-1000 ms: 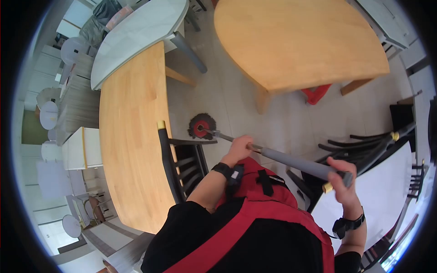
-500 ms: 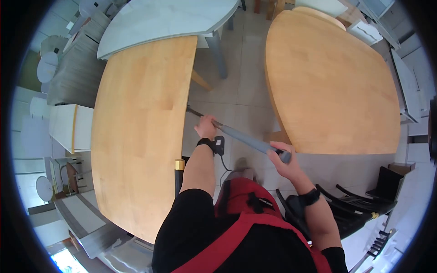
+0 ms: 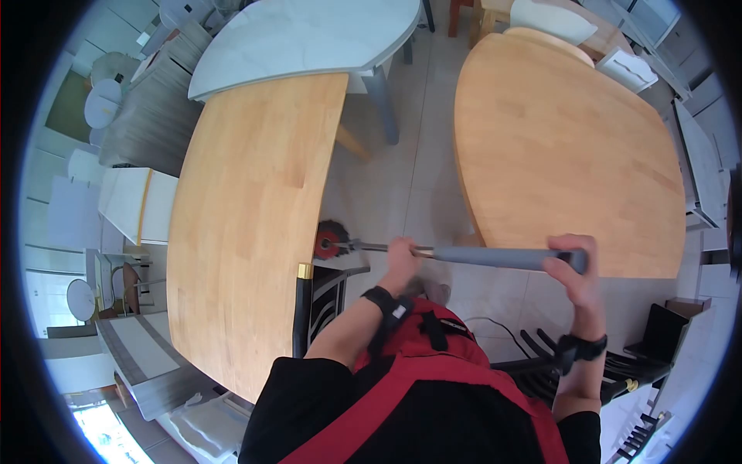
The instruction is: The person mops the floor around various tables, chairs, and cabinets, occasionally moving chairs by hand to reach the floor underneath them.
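My left hand (image 3: pixel 402 265) is closed around the thin metal pole of a mop (image 3: pixel 495 257). Farther right, my right hand (image 3: pixel 576 271) grips the end of its thick grey handle. The pole lies nearly level across my front. Its round mop head (image 3: pixel 331 240), red in the middle with a dark fringe, shows partly beside the left table's edge; the rest is hidden under the tabletop. Both wrists wear black straps.
A wooden table (image 3: pixel 247 224) stands on my left and a rounded wooden table (image 3: pixel 572 155) on my right. Tiled floor (image 3: pixel 410 162) runs between them. Ahead is a white marble-look table (image 3: pixel 309 39). Black chairs (image 3: pixel 328 298) stand close by on both sides.
My right hand has swung the handle end to the right and my left hand has moved right and down. The mop head has come partly out from under the left table.
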A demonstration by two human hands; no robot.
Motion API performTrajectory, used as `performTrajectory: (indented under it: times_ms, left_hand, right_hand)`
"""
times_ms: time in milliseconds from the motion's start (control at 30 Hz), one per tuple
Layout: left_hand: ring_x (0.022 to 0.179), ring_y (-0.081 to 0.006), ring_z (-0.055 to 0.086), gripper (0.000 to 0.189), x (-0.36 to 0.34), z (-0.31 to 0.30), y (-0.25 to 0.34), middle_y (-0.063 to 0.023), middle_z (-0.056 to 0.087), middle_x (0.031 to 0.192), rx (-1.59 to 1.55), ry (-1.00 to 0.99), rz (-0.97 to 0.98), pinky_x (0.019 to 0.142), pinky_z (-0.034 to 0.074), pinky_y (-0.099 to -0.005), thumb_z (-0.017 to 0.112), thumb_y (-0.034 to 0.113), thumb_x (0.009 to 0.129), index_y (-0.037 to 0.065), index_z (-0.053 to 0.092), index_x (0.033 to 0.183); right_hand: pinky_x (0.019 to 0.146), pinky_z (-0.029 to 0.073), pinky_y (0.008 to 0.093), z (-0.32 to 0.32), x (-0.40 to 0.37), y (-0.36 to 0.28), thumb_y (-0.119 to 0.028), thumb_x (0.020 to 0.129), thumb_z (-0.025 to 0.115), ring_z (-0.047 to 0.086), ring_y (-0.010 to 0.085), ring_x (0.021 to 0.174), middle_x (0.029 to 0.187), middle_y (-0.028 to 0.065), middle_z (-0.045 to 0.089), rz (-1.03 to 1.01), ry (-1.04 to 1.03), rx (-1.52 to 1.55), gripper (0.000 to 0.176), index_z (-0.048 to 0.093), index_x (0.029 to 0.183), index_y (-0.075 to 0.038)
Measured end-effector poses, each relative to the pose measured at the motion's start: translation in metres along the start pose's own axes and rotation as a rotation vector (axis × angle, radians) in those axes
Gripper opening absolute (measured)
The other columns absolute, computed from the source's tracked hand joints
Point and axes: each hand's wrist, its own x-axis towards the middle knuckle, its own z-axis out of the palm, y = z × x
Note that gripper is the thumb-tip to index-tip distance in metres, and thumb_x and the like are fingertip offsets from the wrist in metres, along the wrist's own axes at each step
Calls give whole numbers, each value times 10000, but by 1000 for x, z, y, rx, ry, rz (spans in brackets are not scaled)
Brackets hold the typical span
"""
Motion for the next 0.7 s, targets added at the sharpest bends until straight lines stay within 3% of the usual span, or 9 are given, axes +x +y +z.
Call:
performTrajectory:
  times_ms: [33, 100, 200, 300, 400, 467, 533, 600, 700]
  left_hand:
    - [854, -363, 544, 180, -2, 12, 7, -145, 557, 766, -88, 25, 168, 724, 449, -418, 681, 84, 608, 73, 597, 767]
    - [844, -358, 546, 181, -11, 22, 44, -147, 565, 739, -292, 47, 270, 708, 446, -437, 672, 65, 593, 59, 583, 750]
    - [846, -357, 546, 174, -4, 5, 94, -141, 570, 754, -303, -187, 360, 692, 445, -442, 656, 50, 603, 64, 574, 756]
    - [836, -356, 548, 187, 16, 19, 82, -142, 559, 750, -193, -176, 346, 697, 445, -422, 670, 70, 607, 73, 576, 769]
    - [898, -348, 537, 227, 41, 10, 49, -137, 563, 868, 7, -86, 346, 726, 441, -430, 698, 106, 619, 92, 578, 812]
    - [972, -328, 522, 266, 53, -10, 32, -123, 522, 1029, 260, -143, 238, 763, 414, -471, 694, 129, 650, 123, 585, 892]
    - [1032, -332, 505, 325, 64, -23, 22, -124, 472, 1164, 430, -195, 150, 804, 402, -493, 692, 142, 666, 144, 580, 970]
    - [1077, -361, 486, 401, 68, -27, 12, -140, 413, 1272, 516, -256, 84, 851, 405, -496, 693, 146, 666, 157, 565, 1046]
    - [1099, -385, 463, 418, 61, 3, -60, -161, 378, 1297, 548, -179, 31, 872, 417, -486, 688, 191, 722, 141, 537, 1109]
  right_hand:
    - [774, 444, 283, -14, -8, -12, -16, 686, 731, 555, 157, 849, 971, 73, 577, 29, 63, 19, 382, 536, 1011, -61]
    - [796, 428, 296, -36, -31, -38, -51, 658, 728, 553, 185, 866, 965, 89, 570, 22, 170, 46, 397, 535, 1004, -64]
    - [812, 443, 345, -50, -67, -46, -99, 657, 718, 570, 240, 896, 960, 112, 556, -134, 197, 96, 397, 513, 996, -73]
    - [836, 462, 409, -32, -100, -7, -80, 696, 683, 579, 272, 926, 967, 125, 528, -145, 251, 166, 406, 460, 1036, -79]
    - [813, 472, 387, 1, -119, 56, -1, 725, 638, 587, 266, 916, 1004, 142, 537, 42, 257, 115, 381, 462, 1057, -67]
    - [772, 483, 372, 34, -107, 84, -3, 743, 638, 598, 246, 873, 971, 142, 567, -124, 131, -92, 320, 497, 1028, -46]
    - [753, 485, 349, 80, -118, 130, -33, 749, 674, 607, 250, 830, 912, 138, 594, 40, 194, -27, 290, 531, 1001, -29]
    - [718, 482, 321, 107, -105, 139, -96, 749, 719, 599, 237, 823, 922, 145, 596, 152, 31, 9, 325, 527, 995, -6]
    - [664, 475, 304, 137, -80, 153, -164, 759, 728, 582, 210, 759, 958, 142, 587, 238, -557, 60, 502, 488, 1155, 32]
